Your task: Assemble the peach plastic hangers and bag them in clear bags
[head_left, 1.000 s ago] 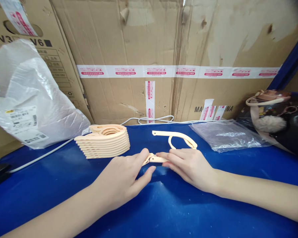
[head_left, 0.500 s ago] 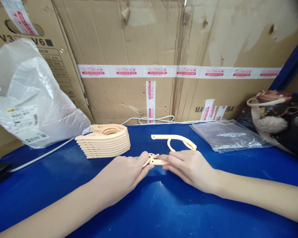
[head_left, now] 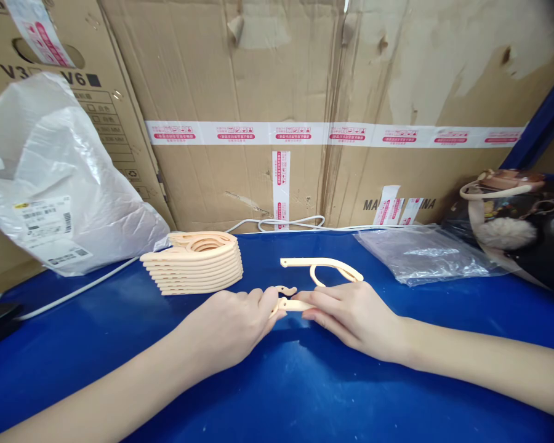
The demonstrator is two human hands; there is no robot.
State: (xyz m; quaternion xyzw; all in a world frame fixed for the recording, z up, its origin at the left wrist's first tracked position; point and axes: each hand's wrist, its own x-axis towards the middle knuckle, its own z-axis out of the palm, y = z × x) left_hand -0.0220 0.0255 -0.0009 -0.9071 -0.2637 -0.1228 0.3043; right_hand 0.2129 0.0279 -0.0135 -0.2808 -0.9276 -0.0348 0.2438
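Observation:
My left hand is closed, thumb and fingers pinching a cream plastic piece of a folding hanger near the middle of the blue table. A curved end of it sticks out past the fingertips. My right hand is closed on a straight cream hanger arm, whose holed tip meets the left fingertips. Most of both pieces is hidden by my fingers. Just beyond my right hand is another cream hanger part with a curved loop; whether it joins the held piece I cannot tell.
A stack of several cream folding hangers stands left of centre. White plastic parcel bag at left, clear plastic bag and dark bag at right. Cardboard boxes wall the back, with a white cable along them.
Between my fingertips the two cream pieces have shifted: the curved end now stands apart from the holed tip of the straight arm. Both hands stay nearly in place.

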